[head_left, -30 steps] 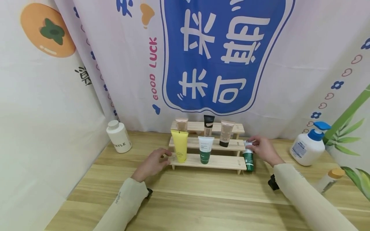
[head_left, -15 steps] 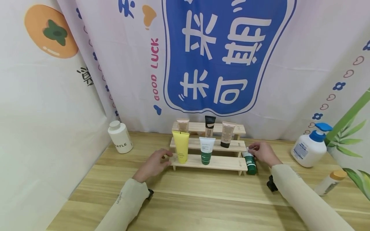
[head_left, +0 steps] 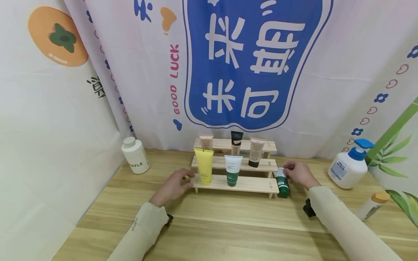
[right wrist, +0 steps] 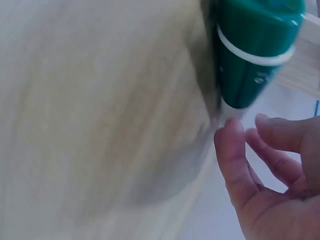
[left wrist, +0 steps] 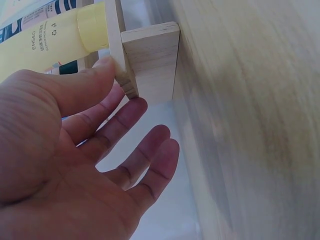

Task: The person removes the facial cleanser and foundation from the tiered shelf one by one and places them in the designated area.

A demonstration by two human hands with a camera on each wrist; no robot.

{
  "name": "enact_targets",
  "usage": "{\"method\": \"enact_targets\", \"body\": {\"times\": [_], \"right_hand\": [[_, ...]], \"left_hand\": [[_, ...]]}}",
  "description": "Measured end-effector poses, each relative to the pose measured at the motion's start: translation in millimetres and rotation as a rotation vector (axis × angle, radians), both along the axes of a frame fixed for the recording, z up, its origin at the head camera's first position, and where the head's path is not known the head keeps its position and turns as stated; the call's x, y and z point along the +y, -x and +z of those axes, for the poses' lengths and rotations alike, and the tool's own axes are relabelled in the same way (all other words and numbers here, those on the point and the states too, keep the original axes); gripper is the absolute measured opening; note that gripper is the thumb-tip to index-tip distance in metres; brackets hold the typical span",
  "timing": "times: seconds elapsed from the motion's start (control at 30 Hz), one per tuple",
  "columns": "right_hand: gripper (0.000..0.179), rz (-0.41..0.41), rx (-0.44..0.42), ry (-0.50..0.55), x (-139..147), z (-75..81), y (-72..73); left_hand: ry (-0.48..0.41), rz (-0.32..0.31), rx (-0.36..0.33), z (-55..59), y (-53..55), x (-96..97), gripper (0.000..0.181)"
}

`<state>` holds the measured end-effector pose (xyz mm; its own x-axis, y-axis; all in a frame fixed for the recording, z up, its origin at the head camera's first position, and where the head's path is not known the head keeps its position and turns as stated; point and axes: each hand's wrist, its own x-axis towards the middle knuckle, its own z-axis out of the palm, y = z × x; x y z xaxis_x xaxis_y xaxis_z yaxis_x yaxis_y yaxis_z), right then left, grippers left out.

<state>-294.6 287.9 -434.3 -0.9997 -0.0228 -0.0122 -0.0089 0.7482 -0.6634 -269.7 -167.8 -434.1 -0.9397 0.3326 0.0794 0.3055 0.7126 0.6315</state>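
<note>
At the left end of the tiered wooden shelf (head_left: 253, 184) my left hand (head_left: 173, 184) pinches the lowest board, thumb above and fingertips beneath; the left wrist view shows the board end (left wrist: 120, 55) there. A green-and-white tube (head_left: 282, 184) lies on the table against the shelf's right end, its green cap (right wrist: 262, 25) toward me. Beside its white tail is my right hand (head_left: 299, 174), thumb and fingers parted around that end; whether a fingertip touches it is hard to tell. A yellow tube (head_left: 205, 165) and a white-and-green tube (head_left: 233, 170) stand on the lowest tier.
Higher tiers bear a black tube (head_left: 236, 143), a pinkish tube with a black cap (head_left: 256, 150) and a beige tube (head_left: 206, 141). A white bottle (head_left: 135, 156) stands left. Right are a blue-pump bottle (head_left: 348, 165) and an orange-capped bottle (head_left: 373, 206). A printed curtain (head_left: 156, 119) hangs behind.
The green-and-white tube has shifted slightly toward me and turned slantwise beside the shelf. My right fingers have drawn back from over its tail to its right side. The left hand keeps its place.
</note>
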Motion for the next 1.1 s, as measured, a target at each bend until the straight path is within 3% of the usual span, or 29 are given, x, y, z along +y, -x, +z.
{"method": "enact_targets", "body": {"times": [0.1, 0.23, 0.4, 0.53, 0.67, 0.8, 0.93, 1.1], "right_hand": [[0.024, -0.012, 0.075, -0.036, 3, 10.3, -3.5], [0.023, -0.013, 0.225, -0.053, -1, 35.3, -12.6], [0.019, 0.004, 0.379, -0.080, -20, 66.7, -29.1], [0.013, 0.060, 0.504, -0.055, -40, 80.9, -42.7], [0.006, 0.161, 0.669, -0.019, -59, 83.7, -52.3], [0.010, 0.287, 0.761, 0.030, -79, 82.1, -59.3], [0.018, 0.372, 0.770, 0.055, -99, 77.5, -61.3], [0.030, 0.374, 0.734, 0.085, -120, 67.3, -57.4]], "left_hand": [[0.008, 0.007, -0.005, -0.5, 0.1, 0.1, 0.026], [0.003, 0.008, -0.010, -0.6, -0.1, -0.6, 0.026], [-0.007, 0.014, -0.009, -0.1, 0.1, -2.6, 0.025], [-0.008, 0.016, -0.015, 0.2, 0.0, -3.5, 0.025], [-0.010, -0.003, -0.008, 0.1, -0.1, -3.9, 0.025], [-0.026, -0.034, 0.004, 0.5, 0.2, -3.8, 0.025], [-0.037, -0.039, 0.009, 0.4, 0.7, -2.9, 0.025], [-0.035, -0.032, 0.019, -0.7, 0.4, -1.8, 0.025]]}}
